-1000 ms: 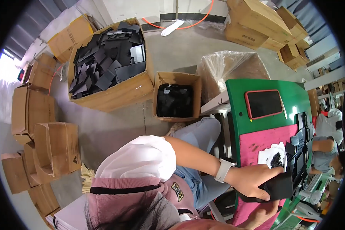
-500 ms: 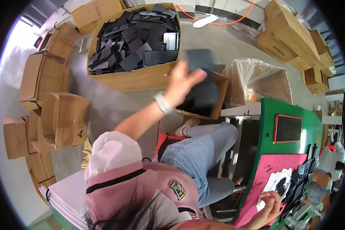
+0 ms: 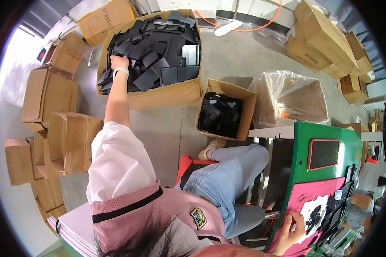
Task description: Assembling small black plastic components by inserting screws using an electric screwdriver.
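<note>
My left hand, with a white band on its wrist, reaches into the left side of a large carton heaped with flat black plates. Its fingers are curled against the edge of one black plate; whether that plate is lifted off the heap is hard to see. My right hand hovers over a pink mat, fingers bent into a pinch, beside a white sheet bearing a pile of tiny black parts. Anything between those fingertips is hidden. Black pieces lie along the mat's right side.
A smaller carton holding shiny black pieces stands by my foot, next to a plastic-lined carton. A red-edged phone lies on the green table. Cartons are stacked at the left. Another person sits at the far right.
My left hand has swung left from above the smaller carton, where it held a black plate, to the heap in the large carton. My right hand has shifted slightly left.
</note>
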### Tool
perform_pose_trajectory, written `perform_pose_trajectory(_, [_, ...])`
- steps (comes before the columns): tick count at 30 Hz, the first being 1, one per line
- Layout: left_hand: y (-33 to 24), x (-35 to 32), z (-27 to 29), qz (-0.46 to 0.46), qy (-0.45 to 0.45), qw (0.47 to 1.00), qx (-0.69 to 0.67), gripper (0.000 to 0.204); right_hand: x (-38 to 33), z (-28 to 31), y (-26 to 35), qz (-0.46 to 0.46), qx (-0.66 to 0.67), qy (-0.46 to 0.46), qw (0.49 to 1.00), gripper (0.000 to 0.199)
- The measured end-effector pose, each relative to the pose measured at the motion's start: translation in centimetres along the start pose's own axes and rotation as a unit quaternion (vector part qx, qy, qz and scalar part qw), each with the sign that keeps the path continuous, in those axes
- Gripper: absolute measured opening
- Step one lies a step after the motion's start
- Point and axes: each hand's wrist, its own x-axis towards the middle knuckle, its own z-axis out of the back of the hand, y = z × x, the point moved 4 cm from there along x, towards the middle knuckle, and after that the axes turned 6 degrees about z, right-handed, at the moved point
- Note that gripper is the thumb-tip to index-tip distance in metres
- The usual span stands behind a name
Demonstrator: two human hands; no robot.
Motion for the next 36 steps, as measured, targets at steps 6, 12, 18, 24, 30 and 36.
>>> perform_pose_trajectory(6, [1.3,-0.3,2.0,-0.156,0.120,0.980,-0.014,0.045,-0.9,1.0,1.4,0.043,0.014,-0.023,0.999,0.008])
perform_pose_trajectory(12, [-4.5,-6.0,6.8,-0.142,0.110,0.976,-0.120,0.046,-1.8,3.8,1.4,0.069,-0.024,-0.014,0.997,0.005])
perform_pose_trajectory(18, [-9.9,-8.5,4.2,-0.219,0.163,0.914,-0.301,0.040,-0.6,8.4,-2.1,0.109,-0.042,-0.136,0.984,0.006])
perform_pose_trajectory(24, [-25.4,-21.1,5.0,-0.170,0.505,0.666,-0.523,0.027,-1.1,17.2,-11.1,-0.006,-0.206,-0.329,0.921,0.015])
perform_pose_trajectory(30, [-34.4,-47.0,27.7,-0.215,0.662,0.458,-0.553,0.016,-0.8,18.3,-22.5,-0.229,-0.453,-0.082,0.858,0.065])
perform_pose_trajectory(36, [-35.5,-59.2,37.7,-0.224,0.800,0.251,-0.496,0.010,-2.2,16.3,-25.1,-0.236,-0.410,-0.132,0.871,0.055])
